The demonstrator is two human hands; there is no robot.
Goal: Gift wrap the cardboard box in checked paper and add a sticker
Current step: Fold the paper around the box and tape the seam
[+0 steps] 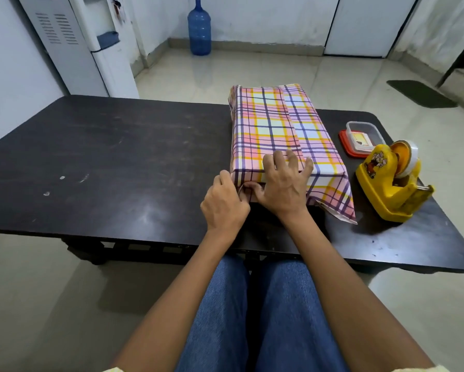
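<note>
Okay, your box [273,122] sits on the dark table [118,157], right of centre, long side running near to far. The checked paper [335,191] covers the whole top, with a seam running lengthways down it. The near end is not closed, and a loose paper flap sticks out at the near-right corner, down onto the table. Your left hand [224,202] is at the near-left corner, fingers curled, pinching the paper fold there. Your right hand [284,183] lies over the near top edge, fingers spread and fairly straight, pressing the paper onto the box, thumb down the near face beside your left fingers. A yellow tape dispenser [386,181] stands right of the box, apart from it. A clear container [362,138] with a red lid sits just beyond the dispenser. A blue water bottle [199,28] stands on the far floor.
</note>
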